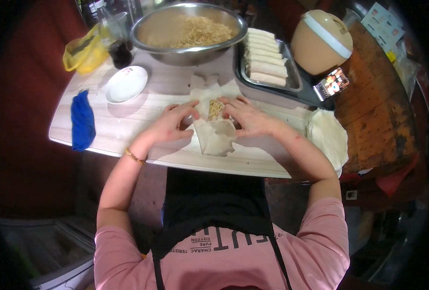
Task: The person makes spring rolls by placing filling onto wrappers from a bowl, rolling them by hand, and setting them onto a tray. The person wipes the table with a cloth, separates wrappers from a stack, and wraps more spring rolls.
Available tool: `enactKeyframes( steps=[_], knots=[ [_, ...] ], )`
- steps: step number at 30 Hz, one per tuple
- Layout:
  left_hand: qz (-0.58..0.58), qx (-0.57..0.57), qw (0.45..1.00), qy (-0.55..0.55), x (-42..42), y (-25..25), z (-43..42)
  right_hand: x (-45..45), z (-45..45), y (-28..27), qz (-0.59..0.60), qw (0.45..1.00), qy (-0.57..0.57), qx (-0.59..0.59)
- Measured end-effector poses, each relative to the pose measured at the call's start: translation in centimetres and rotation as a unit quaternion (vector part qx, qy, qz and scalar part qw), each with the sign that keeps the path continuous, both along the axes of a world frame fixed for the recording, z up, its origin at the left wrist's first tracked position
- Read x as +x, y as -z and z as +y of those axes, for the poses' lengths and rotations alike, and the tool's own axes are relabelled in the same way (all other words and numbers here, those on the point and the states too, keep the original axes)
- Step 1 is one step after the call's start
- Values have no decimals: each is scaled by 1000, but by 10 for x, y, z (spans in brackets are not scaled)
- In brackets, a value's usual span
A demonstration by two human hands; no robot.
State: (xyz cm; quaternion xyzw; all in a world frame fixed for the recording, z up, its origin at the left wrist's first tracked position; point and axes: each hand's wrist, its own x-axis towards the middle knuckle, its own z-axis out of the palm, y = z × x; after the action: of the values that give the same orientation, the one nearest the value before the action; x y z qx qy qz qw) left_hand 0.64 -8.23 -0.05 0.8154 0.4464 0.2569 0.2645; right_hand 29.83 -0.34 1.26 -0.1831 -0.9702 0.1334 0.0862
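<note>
Your left hand (176, 123) and right hand (249, 117) pinch the wrapper's (217, 139) sides; its filling (215, 110) lies uncovered. Finished rolls (265, 60): one o'clock. Unused sheets (327, 134): three o'clock.

Pale table in a dim, red-sided room.
A light wood-grain table (113, 126) with curved edges stood brightly lit, beside a darker, worn wooden table (381, 123) on the right; a deep-red surface (21, 111), wall or curtain unclear, filled the left, dull floor (144, 203) showed below, and the outer edges fell into blackness.
</note>
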Motion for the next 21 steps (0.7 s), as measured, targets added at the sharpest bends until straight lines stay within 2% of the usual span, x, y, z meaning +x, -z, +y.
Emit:
enactKeyframes(
  steps=[3, 5, 7, 8, 10, 13, 16, 18, 20, 21],
  knots=[
    [44, 48, 998, 3, 5, -6, -4, 0, 5, 16, 23, 998, -8, 64],
    [80, 79, 994, 0, 8, -7, -6, -3, 11, 30, 36, 997, 1, 67],
    [100, 174, 980, 14, 10, -4, -5, -4, 12, 37, 47, 997, 13, 67],
    [101, 174, 979, 14, 13, -2, -5, -3, 13, 39, 64, 995, 18, 73],
    [157, 220, 963, -16, 18, 1, -4, -5, 12, 35, 83, 993, 23, 79],
    [180, 273, 945, -31, 23, 11, 1, -8, 8, 25, 79, 995, 40, 48],
    [169, 263, 950, -25, 19, 14, 5, -13, 0, 15, 105, 991, 58, 53],
    [147, 246, 958, -25, 17, 12, 4, -16, -2, 9, 96, 987, 124, -12],
    [126, 230, 965, -29, 18, 9, 0, -16, 4, 18, 105, 988, 109, 14],
    [153, 261, 952, -35, 24, 5, -3, -17, 9, 24, 114, 988, 95, 41]
  ],
)
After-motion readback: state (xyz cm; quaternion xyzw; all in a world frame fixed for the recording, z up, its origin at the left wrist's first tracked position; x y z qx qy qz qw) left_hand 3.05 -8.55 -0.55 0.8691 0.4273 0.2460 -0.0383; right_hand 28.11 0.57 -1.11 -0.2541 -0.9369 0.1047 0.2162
